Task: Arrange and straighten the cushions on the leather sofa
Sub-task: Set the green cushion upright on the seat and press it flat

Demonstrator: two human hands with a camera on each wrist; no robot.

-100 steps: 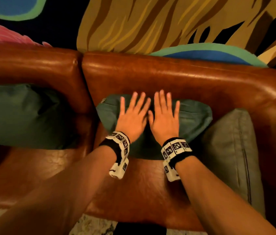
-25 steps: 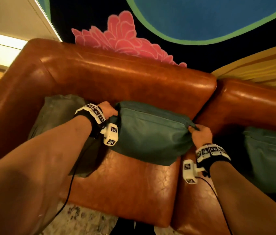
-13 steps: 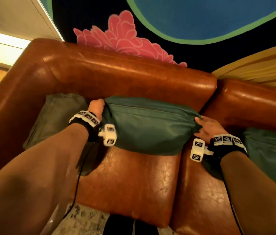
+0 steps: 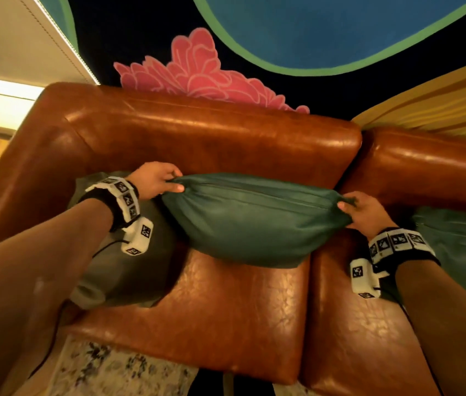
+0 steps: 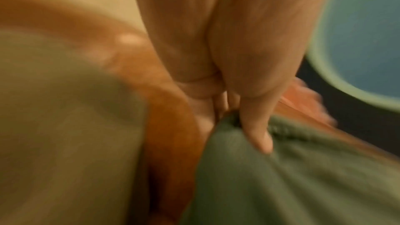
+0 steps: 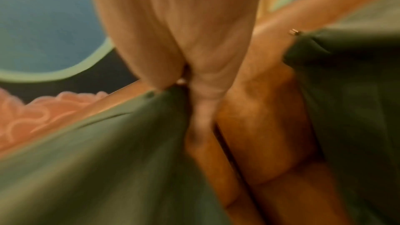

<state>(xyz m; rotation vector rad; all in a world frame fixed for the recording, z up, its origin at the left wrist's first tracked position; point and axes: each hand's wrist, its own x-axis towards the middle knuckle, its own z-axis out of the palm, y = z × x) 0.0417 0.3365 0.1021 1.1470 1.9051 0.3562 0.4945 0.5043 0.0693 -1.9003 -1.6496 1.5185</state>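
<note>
At the far left, an olive-grey cushion [image 4: 123, 270] leans into the corner of the leather sofa [image 4: 226, 144], partly under the left forearm; it looks parked there, waiting its turn. Next to it the left hand [image 4: 154, 180] pinches the upper left corner of the teal cushion [image 4: 254, 221], thumb on the front face and fingers curled behind. The right hand [image 4: 364, 211] pinches the opposite upper corner the same way. Held by both top corners, the teal cushion is stretched flat and stands against the backrest, its lower edge at or just above the seat; this grip likely serves to pull the cover taut and square it before it is set back. Farther right, a second teal cushion [image 4: 460, 247] sits on the next seat section.

The head view alone shows the whole layout. The left wrist view, blurred, shows the thumb [image 5: 257, 131] pressing bunched fabric beside the seam. The right wrist view shows the gap between seat sections and a small metal zip pull [image 6: 294, 32] on the neighbouring cushion.
</note>
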